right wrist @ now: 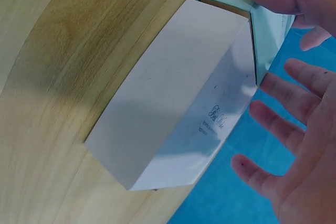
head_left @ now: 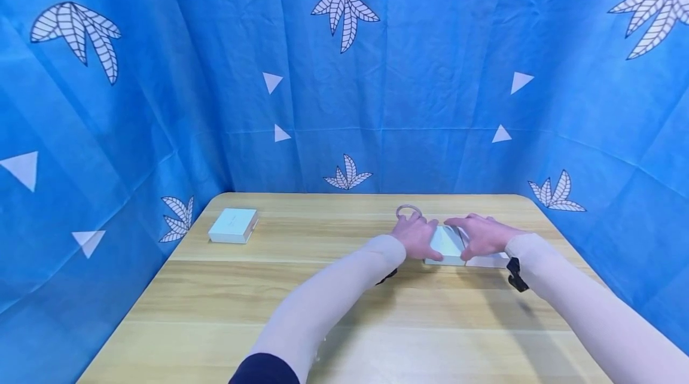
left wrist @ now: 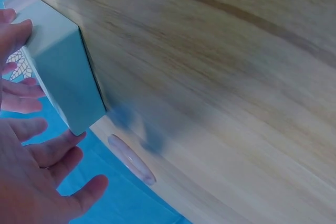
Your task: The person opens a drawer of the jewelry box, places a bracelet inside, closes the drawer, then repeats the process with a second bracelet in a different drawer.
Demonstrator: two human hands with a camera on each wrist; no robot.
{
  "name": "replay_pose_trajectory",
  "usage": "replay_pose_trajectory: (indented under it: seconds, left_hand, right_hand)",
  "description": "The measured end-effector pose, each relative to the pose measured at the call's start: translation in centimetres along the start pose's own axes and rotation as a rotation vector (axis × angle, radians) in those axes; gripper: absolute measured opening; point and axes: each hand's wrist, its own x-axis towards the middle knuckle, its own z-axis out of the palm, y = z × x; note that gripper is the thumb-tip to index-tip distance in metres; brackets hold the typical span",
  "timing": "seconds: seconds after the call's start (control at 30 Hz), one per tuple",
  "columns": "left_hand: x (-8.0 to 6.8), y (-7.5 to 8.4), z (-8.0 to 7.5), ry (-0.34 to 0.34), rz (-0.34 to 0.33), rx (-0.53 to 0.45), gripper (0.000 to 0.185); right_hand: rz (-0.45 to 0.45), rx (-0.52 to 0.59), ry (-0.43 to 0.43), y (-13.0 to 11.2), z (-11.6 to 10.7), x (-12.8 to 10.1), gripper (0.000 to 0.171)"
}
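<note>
A mint-green box (head_left: pixel 445 244) lies flat on the table between my two hands. My left hand (head_left: pixel 415 236) holds its left part, thumb at the near side and fingertips at the far edge. My right hand (head_left: pixel 483 234) grips the same box toward its right end; the right wrist view shows that thumb on the mint surface. Directly against the mint box's right end sits a white box (right wrist: pixel 168 87) with small cursive print. Whether the two parts are joined cannot be told. Behind my left hand lies a pale pinkish ring-shaped band (head_left: pixel 408 209).
Another mint-topped box (head_left: pixel 233 225) sits near the table's left back corner. The light wooden table (head_left: pixel 301 288) ends at a blue patterned curtain (head_left: pixel 344 103) on the back and both sides.
</note>
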Motion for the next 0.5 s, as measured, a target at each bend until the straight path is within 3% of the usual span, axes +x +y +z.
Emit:
replay_pose_trajectory:
  seconds: [0.5]
  left_hand:
    - [-0.22, 0.33, -0.29, -0.034, -0.008, -0.008, 0.093]
  right_hand:
    - [0.019, 0.016, -0.002, -0.31, -0.09, -0.55, 0.09]
